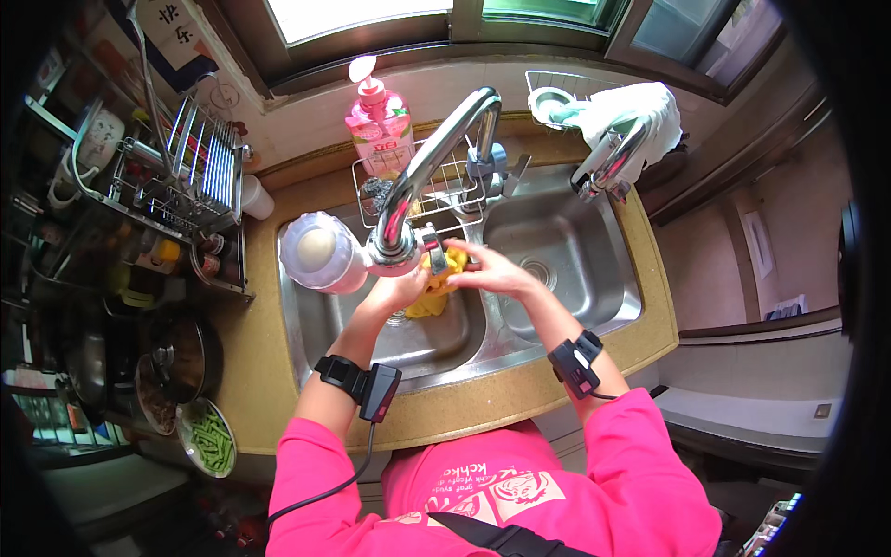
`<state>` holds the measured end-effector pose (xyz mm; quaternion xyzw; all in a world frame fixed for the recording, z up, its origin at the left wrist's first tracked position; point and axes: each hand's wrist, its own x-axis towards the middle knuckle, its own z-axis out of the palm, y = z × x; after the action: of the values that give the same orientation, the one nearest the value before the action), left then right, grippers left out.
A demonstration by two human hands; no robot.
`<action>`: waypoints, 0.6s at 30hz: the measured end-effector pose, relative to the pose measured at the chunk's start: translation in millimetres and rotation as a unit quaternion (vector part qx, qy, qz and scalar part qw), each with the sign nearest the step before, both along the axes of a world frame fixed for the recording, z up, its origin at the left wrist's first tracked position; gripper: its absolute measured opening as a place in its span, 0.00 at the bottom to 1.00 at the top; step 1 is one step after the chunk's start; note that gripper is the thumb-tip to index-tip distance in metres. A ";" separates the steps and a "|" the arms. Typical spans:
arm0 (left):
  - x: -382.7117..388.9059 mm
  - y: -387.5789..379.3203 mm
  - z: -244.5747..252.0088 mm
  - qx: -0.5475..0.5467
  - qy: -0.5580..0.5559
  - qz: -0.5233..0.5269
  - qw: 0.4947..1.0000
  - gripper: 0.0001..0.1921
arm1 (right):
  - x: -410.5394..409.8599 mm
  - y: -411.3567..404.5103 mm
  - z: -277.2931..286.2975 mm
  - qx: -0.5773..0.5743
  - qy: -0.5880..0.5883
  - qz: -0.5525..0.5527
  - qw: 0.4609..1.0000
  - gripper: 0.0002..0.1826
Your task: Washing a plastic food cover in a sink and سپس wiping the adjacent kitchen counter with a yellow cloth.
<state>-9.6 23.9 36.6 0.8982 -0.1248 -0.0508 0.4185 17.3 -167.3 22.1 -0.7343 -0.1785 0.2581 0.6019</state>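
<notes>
A bunched yellow cloth [429, 305] hangs over the left basin [445, 341] of a stainless steel double sink. My left hand [399, 292] grips the cloth from the left, its fingertips partly hidden beneath the tap. From the right, my right hand [500, 269] has its thumb and fingers around the cloth's upper part. The chrome tap [445, 160] arches above both hands, with a round translucent water filter [321, 252] on its outlet. Whether water is running cannot be seen.
A wire rack [452, 174] behind the sink holds a pink pump bottle [379, 132] and a steel scourer [376, 191]. The right basin [564, 244] adjoins. At right, a white cloth [637, 125] drapes over another tap [619, 163]. Green beans fill a bowl [212, 438] at left.
</notes>
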 end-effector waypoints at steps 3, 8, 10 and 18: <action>-3.9 11.1 6.1 0.124 -0.084 -0.002 0.989 0.15 | 1.4 28.3 -36.2 -0.105 -0.102 0.006 0.989 0.26; -29.0 35.2 1.5 -0.079 0.129 0.088 0.985 0.13 | 0.6 76.1 -15.3 0.014 0.224 -0.075 0.971 0.17; -39.1 46.9 -19.0 -0.118 -0.027 0.144 0.982 0.14 | 9.4 99.9 -40.4 0.170 0.311 -0.016 0.935 0.19; -56.3 80.4 -32.7 -0.101 0.265 0.226 0.932 0.16 | -4.4 106.4 -2.4 0.156 0.212 -0.063 0.963 0.14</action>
<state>-65.9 104.3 3.9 0.8095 0.1918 -0.1780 0.5256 13.0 -60.9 19.7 -0.5691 -0.0382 0.3387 0.7483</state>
